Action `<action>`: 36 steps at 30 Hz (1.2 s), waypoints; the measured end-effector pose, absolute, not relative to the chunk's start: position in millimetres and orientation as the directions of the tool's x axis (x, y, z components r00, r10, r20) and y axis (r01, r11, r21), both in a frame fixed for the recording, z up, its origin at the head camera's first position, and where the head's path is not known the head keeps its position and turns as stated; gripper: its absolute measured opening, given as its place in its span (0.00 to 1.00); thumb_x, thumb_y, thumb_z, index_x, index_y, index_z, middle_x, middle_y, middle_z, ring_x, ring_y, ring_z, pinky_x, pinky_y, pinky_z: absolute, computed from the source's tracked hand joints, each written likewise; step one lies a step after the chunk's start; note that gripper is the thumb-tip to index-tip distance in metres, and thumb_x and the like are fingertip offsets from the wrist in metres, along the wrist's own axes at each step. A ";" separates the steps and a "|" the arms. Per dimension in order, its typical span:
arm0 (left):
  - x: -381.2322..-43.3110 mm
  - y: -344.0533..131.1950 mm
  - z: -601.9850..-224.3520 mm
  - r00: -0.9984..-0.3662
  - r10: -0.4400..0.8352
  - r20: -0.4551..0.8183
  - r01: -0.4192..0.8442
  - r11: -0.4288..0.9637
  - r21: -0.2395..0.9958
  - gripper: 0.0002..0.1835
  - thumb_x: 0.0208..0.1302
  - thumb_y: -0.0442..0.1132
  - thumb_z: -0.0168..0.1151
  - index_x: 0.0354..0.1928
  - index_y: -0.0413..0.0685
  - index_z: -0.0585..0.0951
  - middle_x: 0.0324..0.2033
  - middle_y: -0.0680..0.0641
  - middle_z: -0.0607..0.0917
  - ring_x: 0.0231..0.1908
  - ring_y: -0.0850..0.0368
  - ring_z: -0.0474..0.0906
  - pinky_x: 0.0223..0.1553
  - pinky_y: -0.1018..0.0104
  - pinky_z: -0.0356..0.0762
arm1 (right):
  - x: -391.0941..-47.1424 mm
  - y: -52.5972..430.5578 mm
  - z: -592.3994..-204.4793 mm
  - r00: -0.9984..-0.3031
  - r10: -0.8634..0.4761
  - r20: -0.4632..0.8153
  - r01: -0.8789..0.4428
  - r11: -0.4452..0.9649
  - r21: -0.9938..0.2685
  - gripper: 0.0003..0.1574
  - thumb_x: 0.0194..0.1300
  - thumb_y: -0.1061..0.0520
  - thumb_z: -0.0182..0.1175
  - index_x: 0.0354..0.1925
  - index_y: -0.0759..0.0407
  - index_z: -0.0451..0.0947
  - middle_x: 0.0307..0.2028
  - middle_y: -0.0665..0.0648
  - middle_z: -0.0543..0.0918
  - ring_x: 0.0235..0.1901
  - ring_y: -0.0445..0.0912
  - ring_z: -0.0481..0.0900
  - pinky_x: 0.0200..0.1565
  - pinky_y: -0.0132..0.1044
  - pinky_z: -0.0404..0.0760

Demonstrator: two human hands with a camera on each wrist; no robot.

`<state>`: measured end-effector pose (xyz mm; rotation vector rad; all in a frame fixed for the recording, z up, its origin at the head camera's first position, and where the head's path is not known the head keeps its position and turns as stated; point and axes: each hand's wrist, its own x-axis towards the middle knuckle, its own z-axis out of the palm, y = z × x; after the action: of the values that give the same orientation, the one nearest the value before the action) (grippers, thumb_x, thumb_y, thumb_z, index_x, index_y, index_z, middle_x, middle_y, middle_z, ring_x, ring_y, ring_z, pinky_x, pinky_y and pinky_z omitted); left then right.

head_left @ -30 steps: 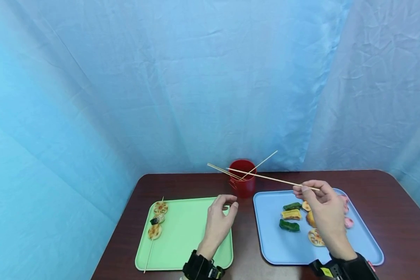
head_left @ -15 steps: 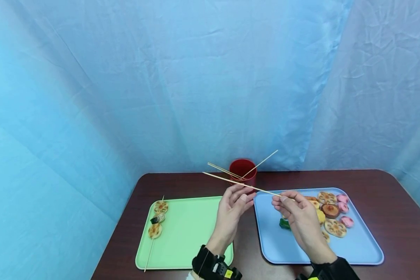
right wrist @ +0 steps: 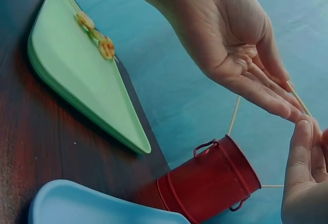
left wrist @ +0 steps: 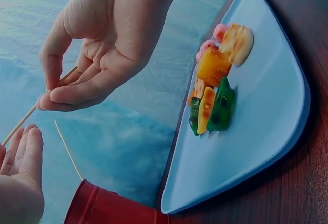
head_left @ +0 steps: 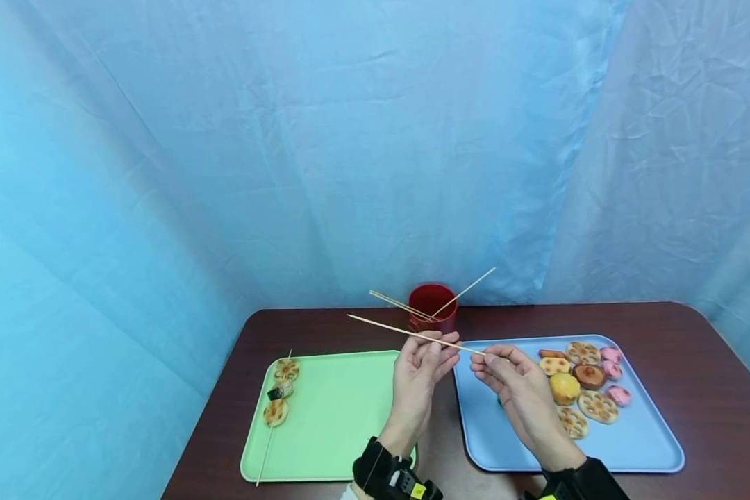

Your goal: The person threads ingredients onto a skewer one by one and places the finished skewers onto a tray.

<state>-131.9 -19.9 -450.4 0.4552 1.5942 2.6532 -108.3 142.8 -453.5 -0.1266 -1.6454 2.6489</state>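
Note:
A thin bamboo skewer point(head_left: 381, 324) slants over the gap between the two trays, its pointed end to the left. My right hand point(head_left: 517, 392) pinches it near its right end between thumb and fingers, as the left wrist view also shows. Farther along, my left hand point(head_left: 412, 389) holds it between thumb and fingertips, palm turned up. In the right wrist view, a short stretch of skewer point(right wrist: 299, 99) shows between the left thumb and the right hand's fingertips. No food is on the skewer's visible length.
On a green tray point(head_left: 337, 417) lies a skewer with two lotus root slices point(head_left: 276, 412) and a dark-edged piece. A blue tray point(head_left: 637, 444) bears lotus slices, a mushroom point(head_left: 590, 376), pink pieces and green pepper point(left wrist: 223, 106). Several skewers stand in a red bucket point(head_left: 433, 298) behind.
My right hand has brought the skewer leftward and a little down, off the food on the blue tray. My left hand has moved right and taken hold of the skewer.

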 end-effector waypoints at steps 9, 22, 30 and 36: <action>-131.7 -25.0 -455.4 -0.964 0.123 0.237 0.158 -0.451 0.878 0.14 0.72 0.37 0.51 0.52 0.34 0.70 0.49 0.35 0.82 0.50 0.40 0.79 0.49 0.55 0.75 | -109.0 144.9 -457.8 -0.993 0.020 -0.116 0.100 -0.366 -0.925 0.23 0.67 0.51 0.59 0.52 0.66 0.68 0.43 0.57 0.84 0.45 0.46 0.83 0.49 0.38 0.78; -132.3 -57.0 -474.4 -0.962 0.153 0.228 0.181 -0.269 0.946 0.13 0.72 0.37 0.52 0.51 0.33 0.71 0.44 0.32 0.83 0.45 0.37 0.81 0.46 0.58 0.78 | -124.0 185.9 -462.2 -0.991 0.029 -0.133 0.133 -0.012 -0.991 0.34 0.68 0.44 0.57 0.59 0.70 0.67 0.46 0.58 0.83 0.46 0.47 0.82 0.50 0.43 0.77; -132.0 -69.1 -479.8 -0.946 0.208 0.248 0.242 -0.054 0.969 0.10 0.73 0.37 0.50 0.49 0.40 0.75 0.37 0.41 0.86 0.42 0.46 0.83 0.44 0.56 0.80 | -123.1 206.0 -469.4 -0.999 -0.008 0.037 -0.036 0.491 -0.870 0.25 0.69 0.44 0.55 0.51 0.63 0.78 0.43 0.59 0.84 0.41 0.46 0.83 0.40 0.36 0.81; -120.9 -72.5 -462.6 -0.932 0.223 0.285 0.326 0.176 0.929 0.10 0.72 0.32 0.50 0.49 0.38 0.78 0.33 0.38 0.85 0.37 0.48 0.84 0.41 0.51 0.80 | -121.8 214.5 -475.0 -0.983 -0.042 0.181 -0.154 0.730 -0.665 0.12 0.66 0.50 0.60 0.42 0.54 0.84 0.34 0.47 0.84 0.33 0.40 0.81 0.33 0.36 0.78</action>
<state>-120.9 -72.5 -462.6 0.5785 2.4716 1.9891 -121.8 214.5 -475.0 0.1587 -2.7777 1.0888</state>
